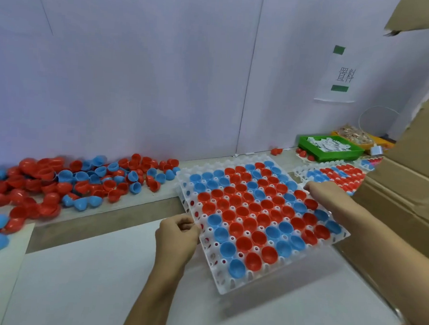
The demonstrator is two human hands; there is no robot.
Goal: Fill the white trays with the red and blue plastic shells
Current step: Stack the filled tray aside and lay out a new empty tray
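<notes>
A white tray (pixel 223 287) filled with red and blue shells lies tilted at centre right, over the table's step. My left hand (pixel 176 237) pinches the tray's left edge. At the tray's far right edge, my right hand (pixel 325 190) grips the rim. Left of the tray, a pile of loose red and blue shells (pixel 66 179) spreads along the wall. A second filled white tray (pixel 300 172) sits behind my right hand.
A green bin (pixel 333 153) of white paper slips stands at the back right, with a few red shells (pixel 306 154) beside it. Large cardboard boxes (pixel 405 197) stand close on the right. White sheets (pixel 103 280) cover the near table.
</notes>
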